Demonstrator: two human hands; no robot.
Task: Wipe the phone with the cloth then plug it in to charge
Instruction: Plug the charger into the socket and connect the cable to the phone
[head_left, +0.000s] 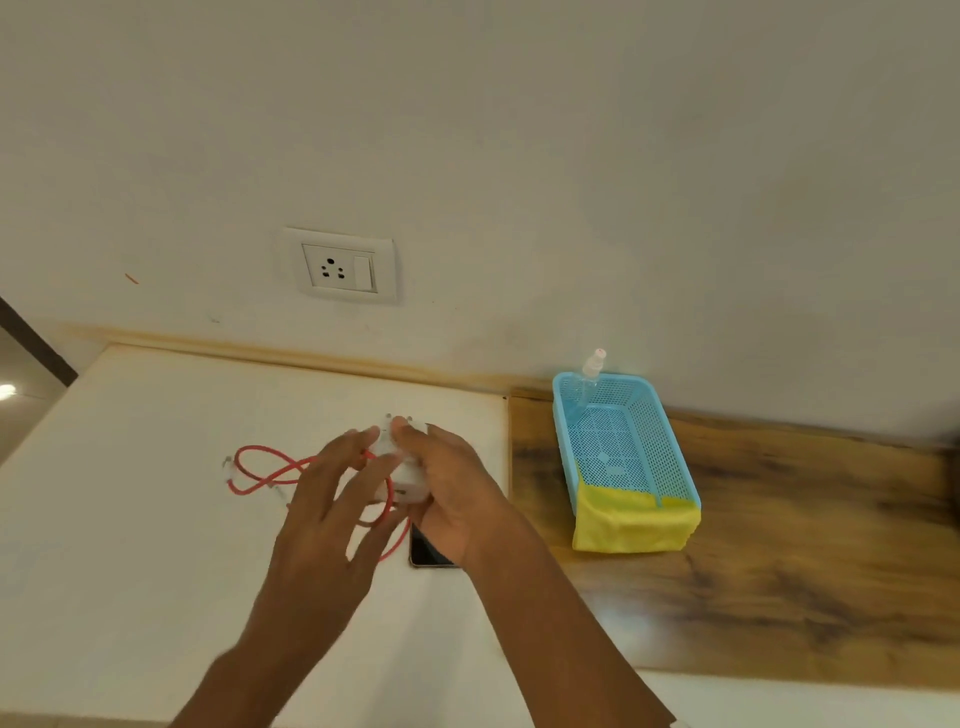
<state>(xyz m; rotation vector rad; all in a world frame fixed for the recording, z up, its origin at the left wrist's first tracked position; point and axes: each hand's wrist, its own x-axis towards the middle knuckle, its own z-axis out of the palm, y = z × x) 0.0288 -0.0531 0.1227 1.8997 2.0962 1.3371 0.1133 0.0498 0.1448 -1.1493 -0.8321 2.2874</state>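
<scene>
Right hand (457, 488) gripping charger (402, 470), left hand (332, 499) splayed

A red cable (270, 475) is lying looped on a cream-white worktop (130, 519), beside a white charger block (402, 467). The phone (427, 551) is showing a black face with a pale metallic rim. A light blue basket (665, 441), patterned all over with small perforations, is carrying a yellow cloth (631, 525) over its near end. The board (779, 545) beneath it is showing brown wood grain with dark streaks. A clear bottle (592, 366) (its cap pale, colour uncertain) is leaning inside. The wall socket (340, 267) is white with black holes.
</scene>
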